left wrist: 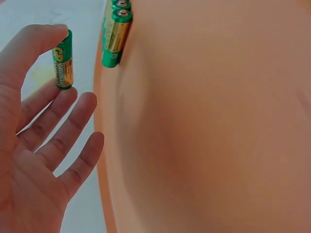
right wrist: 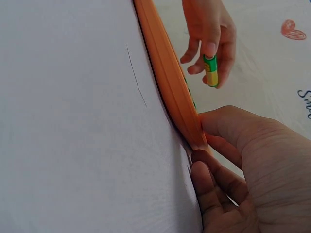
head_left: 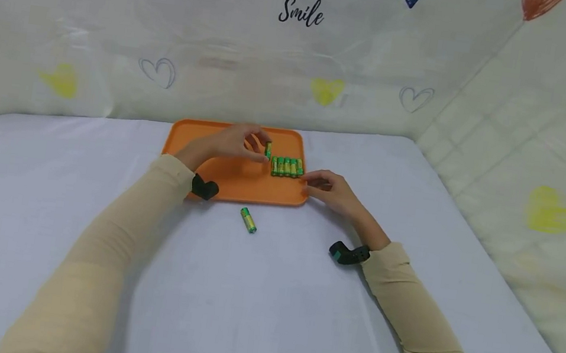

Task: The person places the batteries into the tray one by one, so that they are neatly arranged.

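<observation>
My left hand [head_left: 234,141] is above the orange tray [head_left: 243,189], pinching a green and gold battery [left wrist: 63,65] lengthwise between thumb and fingertip. Its other fingers are spread out in the left wrist view. Just right of the held battery, several matching batteries [head_left: 287,167] stand in a tight row on the tray. At the tray's right edge is my right hand [head_left: 333,193]. It grips the orange rim [right wrist: 170,82], thumb on the upper side and fingers curled at the outer side.
A loose battery [head_left: 248,220] lies on the white tablecloth [head_left: 255,304] in front of the tray. Behind the table hangs a pale backdrop [head_left: 246,46] printed with hearts and "Smile", and it continues along the right side. Each wrist wears a black device [head_left: 349,254].
</observation>
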